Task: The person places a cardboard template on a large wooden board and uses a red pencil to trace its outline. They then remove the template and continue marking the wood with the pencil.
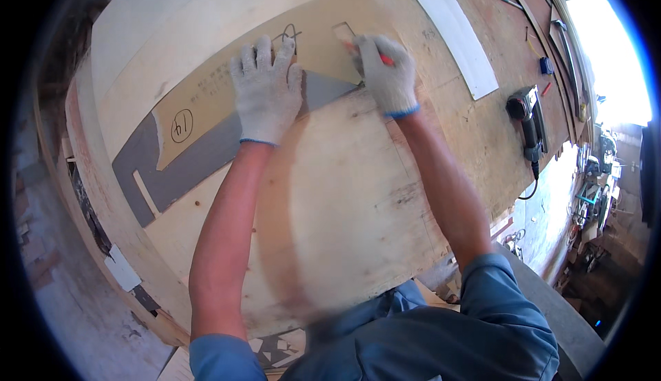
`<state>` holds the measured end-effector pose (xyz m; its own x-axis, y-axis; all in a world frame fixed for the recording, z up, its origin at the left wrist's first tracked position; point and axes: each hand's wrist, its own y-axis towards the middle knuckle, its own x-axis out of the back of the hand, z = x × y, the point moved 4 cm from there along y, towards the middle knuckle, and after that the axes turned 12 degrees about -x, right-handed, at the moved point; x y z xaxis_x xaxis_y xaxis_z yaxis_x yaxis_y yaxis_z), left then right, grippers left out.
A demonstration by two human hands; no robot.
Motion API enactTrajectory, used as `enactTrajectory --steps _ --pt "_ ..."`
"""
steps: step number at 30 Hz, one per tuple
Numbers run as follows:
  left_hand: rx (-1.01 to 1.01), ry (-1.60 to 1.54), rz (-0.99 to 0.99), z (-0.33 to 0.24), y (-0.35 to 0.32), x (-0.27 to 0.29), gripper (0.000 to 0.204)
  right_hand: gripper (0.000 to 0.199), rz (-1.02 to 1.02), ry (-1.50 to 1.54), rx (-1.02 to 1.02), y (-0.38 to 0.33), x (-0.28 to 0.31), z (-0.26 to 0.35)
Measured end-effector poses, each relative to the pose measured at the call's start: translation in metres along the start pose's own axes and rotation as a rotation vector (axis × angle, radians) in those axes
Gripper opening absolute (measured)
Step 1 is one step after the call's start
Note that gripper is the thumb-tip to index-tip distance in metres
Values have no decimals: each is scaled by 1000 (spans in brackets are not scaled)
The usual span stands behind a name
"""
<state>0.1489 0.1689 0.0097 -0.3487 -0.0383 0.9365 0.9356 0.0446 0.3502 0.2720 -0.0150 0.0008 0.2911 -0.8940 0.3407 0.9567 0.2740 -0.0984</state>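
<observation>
My left hand (266, 86), in a white knitted glove with a blue cuff, lies flat with fingers spread on a brown paper template (220, 83) with handwritten marks. Beneath the template is a dark grey curved panel (146, 164), with a narrow slot near its left end. My right hand (387, 72), gloved the same way, is closed around a slim red pencil (387, 60) near the template's right end. Its tip is blurred, so contact with the paper cannot be made out. A small cut-out outline shows beside the fingers.
Large plywood sheets (344, 195) cover the bench under my arms. A long white strip (451, 29) lies at the far right. Beyond it are a black corded power tool (529, 122), a blue tape measure (546, 65) and a hammer (568, 57). Offcuts and clutter fill the floor at right.
</observation>
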Motion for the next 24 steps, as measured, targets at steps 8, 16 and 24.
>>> enactTrajectory --steps 8,16,24 --pt "-15 61 -24 -2 2 -4 45 21 -104 -207 308 -41 25 3" --pt "8 16 5 -2 3 -2 45 17 -42 -117 82 -47 33 -5" --pt "10 -17 38 -2 6 2 47 14 -241 -361 427 15 -7 32"
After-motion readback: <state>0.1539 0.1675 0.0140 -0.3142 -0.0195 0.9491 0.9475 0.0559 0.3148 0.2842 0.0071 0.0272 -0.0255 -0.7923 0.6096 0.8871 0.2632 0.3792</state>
